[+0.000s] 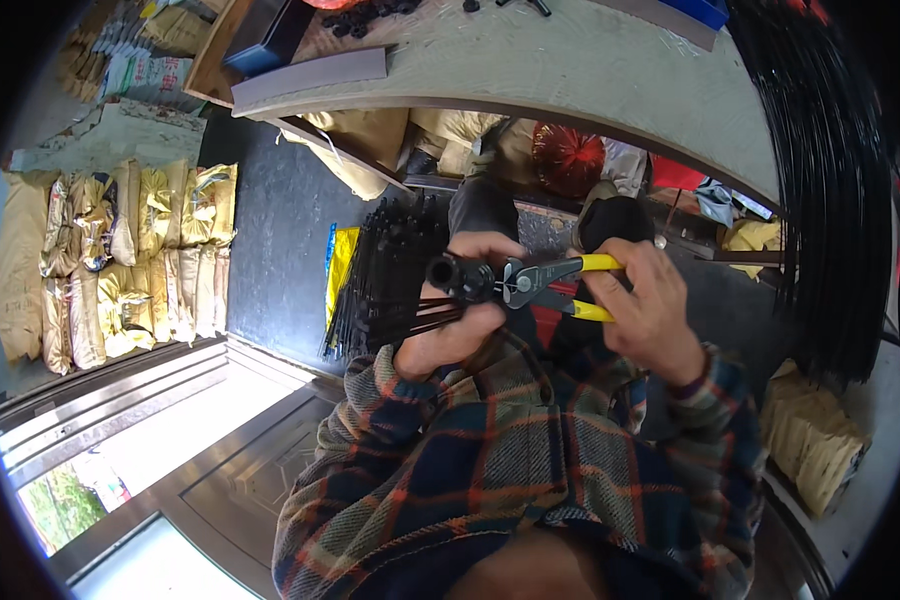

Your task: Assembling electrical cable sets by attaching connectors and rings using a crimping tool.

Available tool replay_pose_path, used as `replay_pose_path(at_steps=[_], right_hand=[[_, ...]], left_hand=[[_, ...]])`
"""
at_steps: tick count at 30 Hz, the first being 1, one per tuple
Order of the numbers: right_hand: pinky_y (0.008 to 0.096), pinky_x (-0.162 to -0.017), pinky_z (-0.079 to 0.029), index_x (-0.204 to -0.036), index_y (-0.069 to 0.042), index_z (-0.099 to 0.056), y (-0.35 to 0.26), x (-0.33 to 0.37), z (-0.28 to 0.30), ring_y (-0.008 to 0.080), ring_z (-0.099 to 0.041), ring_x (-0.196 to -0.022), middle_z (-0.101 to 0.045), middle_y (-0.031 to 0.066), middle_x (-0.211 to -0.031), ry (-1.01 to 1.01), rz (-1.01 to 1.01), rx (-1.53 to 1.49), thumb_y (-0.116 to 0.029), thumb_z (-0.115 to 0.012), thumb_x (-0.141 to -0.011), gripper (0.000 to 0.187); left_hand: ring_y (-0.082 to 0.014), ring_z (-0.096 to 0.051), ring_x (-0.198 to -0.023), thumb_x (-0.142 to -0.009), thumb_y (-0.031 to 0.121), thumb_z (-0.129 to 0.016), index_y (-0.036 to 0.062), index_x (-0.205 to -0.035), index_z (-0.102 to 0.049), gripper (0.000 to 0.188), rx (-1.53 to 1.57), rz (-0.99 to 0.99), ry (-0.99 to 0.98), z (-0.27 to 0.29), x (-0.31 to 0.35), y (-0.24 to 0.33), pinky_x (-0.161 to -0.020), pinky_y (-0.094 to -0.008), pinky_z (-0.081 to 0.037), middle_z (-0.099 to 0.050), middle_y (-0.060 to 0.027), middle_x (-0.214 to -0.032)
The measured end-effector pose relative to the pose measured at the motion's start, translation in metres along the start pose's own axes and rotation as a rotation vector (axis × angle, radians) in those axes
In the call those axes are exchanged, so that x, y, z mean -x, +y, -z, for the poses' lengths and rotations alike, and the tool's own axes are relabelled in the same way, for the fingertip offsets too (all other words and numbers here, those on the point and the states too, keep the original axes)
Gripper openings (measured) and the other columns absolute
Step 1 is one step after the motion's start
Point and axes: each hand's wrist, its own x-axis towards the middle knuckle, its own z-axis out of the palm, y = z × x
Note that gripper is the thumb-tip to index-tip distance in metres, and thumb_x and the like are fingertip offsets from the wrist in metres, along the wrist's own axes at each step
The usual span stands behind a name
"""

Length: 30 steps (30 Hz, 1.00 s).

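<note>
My left hand [442, 345] is closed around a black hollow tubular part [458, 276] with thin black rods [432, 318] sticking out to the left. In my right hand [658, 308] is a pair of cutting pliers [530, 284] with yellow handles, its fingers wrapped round them. The pliers' dark jaws sit right beside the tubular part, close to the left fingertips. What lies between the jaws is too small to make out. Just left of my left hand stands a dense bundle of thin black rods [388, 268].
A grey workbench [570, 62] spans the far side, with small black parts [362, 18] on it. Long black strands [820, 190] hang at the right. Packed sacks [120, 265] stack at the left; a red bag [568, 155] lies beneath the bench. A yellow bag [342, 262] stands by the bundle.
</note>
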Motion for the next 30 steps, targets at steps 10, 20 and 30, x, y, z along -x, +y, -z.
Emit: replay_pose_path(at_steps=[10,20,30], right_hand=[[0.0298,-0.062,-0.048,-0.088,0.001,-0.059,0.018,-0.021,0.054,0.0198,-0.06,-0.068,-0.057,0.0125,-0.086,-0.919,-0.641,-1.42,-0.02,-0.058,-0.084,0.022],[0.0281,-0.048,-0.043,-0.071,-0.006,-0.046,-0.062,0.007,-0.063,0.0192,-0.051,-0.052,-0.049,0.0129,-0.074,-0.435,-0.532,-2.578,-0.044,-0.051,-0.085,0.041],[0.024,-0.06,-0.045,-0.097,-0.001,-0.038,-0.004,-0.023,0.003,0.0132,-0.053,-0.072,-0.051,0.0164,-0.103,-0.415,-0.448,-1.301,0.005,-0.046,-0.083,0.016]], left_hand=[[-0.0112,-0.053,-0.08,-0.08,0.072,-0.01,-0.0054,-0.099,-0.058,0.093,0.051,0.08,-0.023,0.001,-0.02,0.017,-0.073,-0.024,-0.041,-0.055,-0.0061,-0.083],[-0.0159,-0.056,-0.072,-0.089,0.059,-0.017,-0.0028,-0.087,-0.055,0.072,0.223,0.014,0.138,0.017,-0.029,0.0,-0.069,-0.0279,-0.045,-0.06,-0.0119,-0.08],[-0.0114,-0.05,-0.062,-0.095,0.04,-0.028,-0.0027,-0.099,-0.053,0.05,0.4,-0.06,0.149,0.01,-0.021,0.001,-0.059,-0.0255,-0.042,-0.056,-0.0065,-0.079]])
